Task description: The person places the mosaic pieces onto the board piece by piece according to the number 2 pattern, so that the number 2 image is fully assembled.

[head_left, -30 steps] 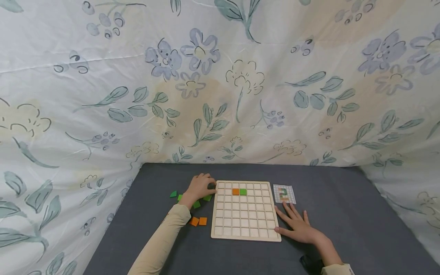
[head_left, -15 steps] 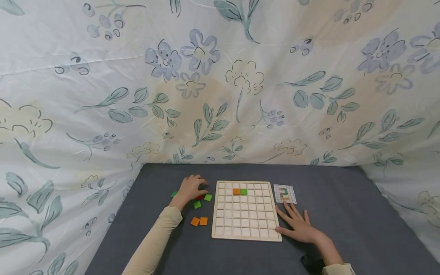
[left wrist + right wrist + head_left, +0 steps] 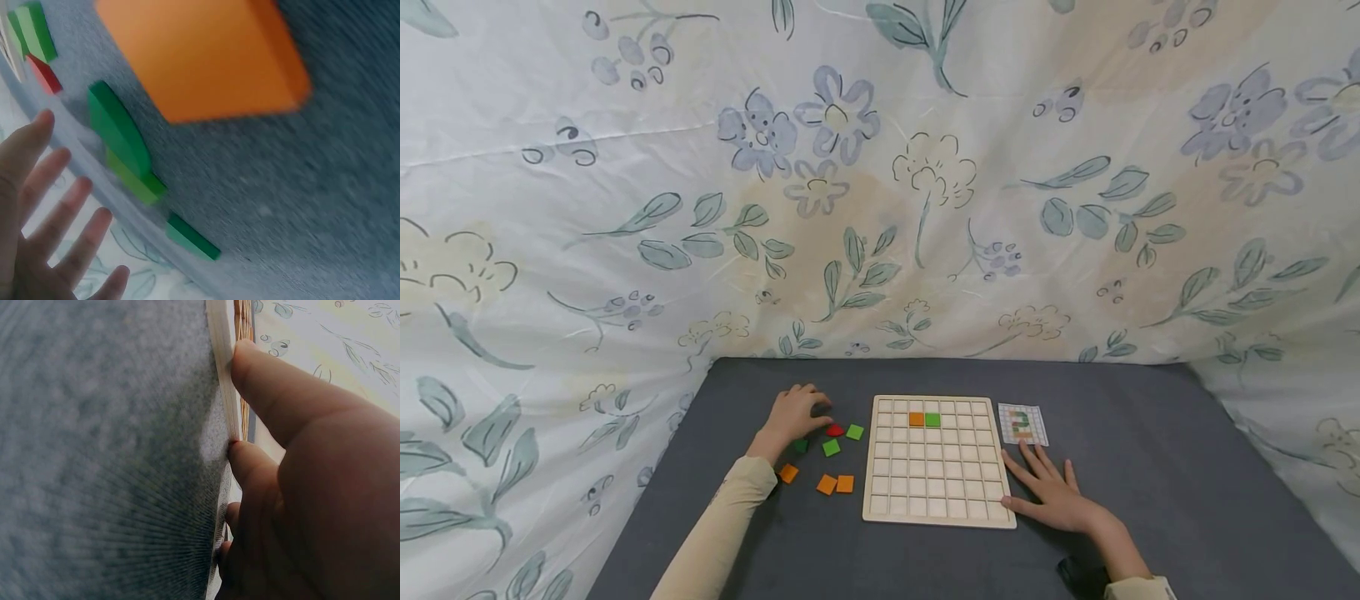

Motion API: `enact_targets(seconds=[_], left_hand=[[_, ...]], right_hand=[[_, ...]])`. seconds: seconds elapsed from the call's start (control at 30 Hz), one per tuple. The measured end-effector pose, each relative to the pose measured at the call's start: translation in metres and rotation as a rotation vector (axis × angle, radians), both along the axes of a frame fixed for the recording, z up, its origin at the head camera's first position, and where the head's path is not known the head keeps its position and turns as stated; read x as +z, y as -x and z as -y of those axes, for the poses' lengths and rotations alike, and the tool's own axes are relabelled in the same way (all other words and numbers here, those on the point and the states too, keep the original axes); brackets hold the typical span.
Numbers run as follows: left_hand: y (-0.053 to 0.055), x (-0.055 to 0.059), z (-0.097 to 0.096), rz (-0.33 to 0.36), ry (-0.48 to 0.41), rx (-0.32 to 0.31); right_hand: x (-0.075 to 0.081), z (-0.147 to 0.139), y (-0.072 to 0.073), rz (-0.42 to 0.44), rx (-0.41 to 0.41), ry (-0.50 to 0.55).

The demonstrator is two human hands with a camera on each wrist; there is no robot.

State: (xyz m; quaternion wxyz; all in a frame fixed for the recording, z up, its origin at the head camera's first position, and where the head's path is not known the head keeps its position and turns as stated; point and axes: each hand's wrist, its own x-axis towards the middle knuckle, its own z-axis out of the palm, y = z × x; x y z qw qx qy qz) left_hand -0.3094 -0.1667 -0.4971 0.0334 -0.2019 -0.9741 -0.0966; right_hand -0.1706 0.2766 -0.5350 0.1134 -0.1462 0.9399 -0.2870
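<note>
My left hand (image 3: pixel 792 417) hovers over loose tiles left of the wooden grid board (image 3: pixel 936 475). In the left wrist view its fingers are spread, holding nothing, near a red piece (image 3: pixel 44 74), a dark green curved piece (image 3: pixel 119 125) and a light green tile (image 3: pixel 134 178). An orange tile (image 3: pixel 206 56) looms close to that camera. My right hand (image 3: pixel 1048 496) lies with fingers spread at the board's right side. Its thumb and index finger touch the board's edge (image 3: pixel 224 369), and other fingertips reach a patterned card (image 3: pixel 1022 423). On the board an orange tile (image 3: pixel 917 419) adjoins a green tile (image 3: pixel 932 420).
Two light green squares (image 3: pixel 831 448) and orange tiles (image 3: pixel 827 484) lie between the left arm and the board. A dark object (image 3: pixel 1081 575) is at the right wrist. A floral cloth (image 3: pixel 865 208) hangs behind the dark grey tabletop (image 3: pixel 1150 433).
My left hand has drawn leftward from the board's edge over the loose tiles, uncovering the red piece and green tiles. Another orange tile now shows beside the left forearm. The right hand stays put.
</note>
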Motion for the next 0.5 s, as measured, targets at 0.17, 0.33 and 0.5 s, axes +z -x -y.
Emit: enact_targets(seconds=[0.17,0.33,0.5], left_hand=[[-0.002,0.002,0.009,0.004,0.0,0.016],[-0.003,0.001,0.018,-0.003,0.023,0.036],[-0.006,0.001,0.025,-0.002,0.016,0.049]], right_hand=[[0.004,0.002,0.0,0.016,0.005,-0.021],[0.013,0.005,-0.003,0.028,0.011,-0.019],[0.014,0.005,-0.003,0.022,0.009,-0.027]])
